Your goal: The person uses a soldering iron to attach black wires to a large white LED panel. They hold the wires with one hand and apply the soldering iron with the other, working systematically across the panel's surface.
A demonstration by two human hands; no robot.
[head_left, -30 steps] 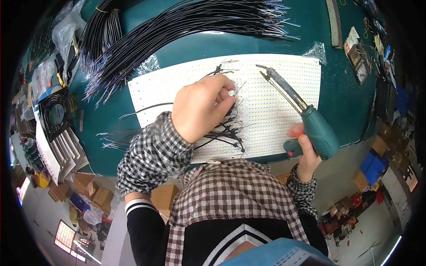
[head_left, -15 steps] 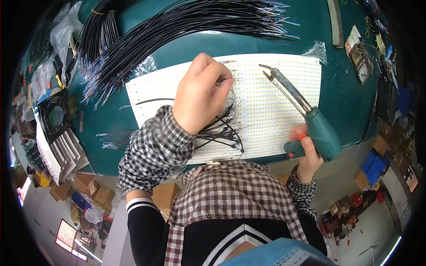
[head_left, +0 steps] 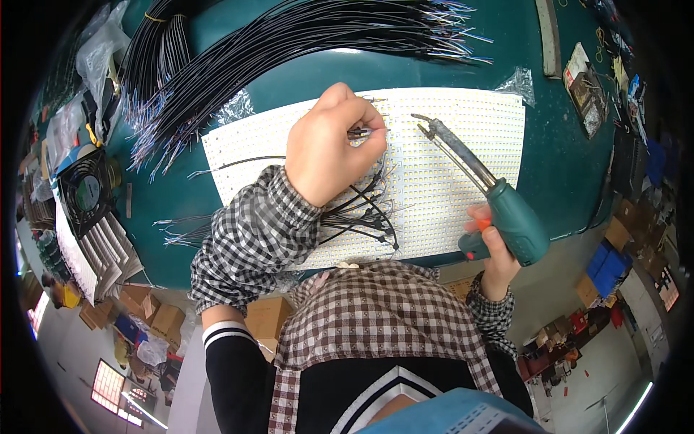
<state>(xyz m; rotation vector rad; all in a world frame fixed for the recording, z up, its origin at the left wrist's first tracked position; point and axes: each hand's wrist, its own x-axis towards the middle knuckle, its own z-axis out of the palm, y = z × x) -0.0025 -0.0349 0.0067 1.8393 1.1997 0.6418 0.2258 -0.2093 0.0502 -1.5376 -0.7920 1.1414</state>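
Note:
My left hand (head_left: 334,145) is closed in a pinch over the white LED panel (head_left: 463,145). A thin black cable (head_left: 253,163) runs in from the left under this hand, and dark wire shows between thumb and forefinger; the exact grip is partly hidden. Around the handle of a green soldering gun (head_left: 517,220) my right hand (head_left: 499,253) is wrapped, fingers by its orange trigger. The gun's metal tip (head_left: 423,123) points up and left, to the right of my left fingertips and apart from them. Below my left hand, several short black cables (head_left: 361,217) lie across the panel.
Long bundles of black cable (head_left: 289,43) with bared coloured ends lie along the far side of the green table (head_left: 564,166). At left stand a black fan (head_left: 88,189) and clear plastic bags (head_left: 101,58). A worn box (head_left: 584,90) sits at the far right.
The soldering gun in my right hand has shifted slightly left, its tip nearer my left fingers. My left hand has moved a little to the right, still pinched.

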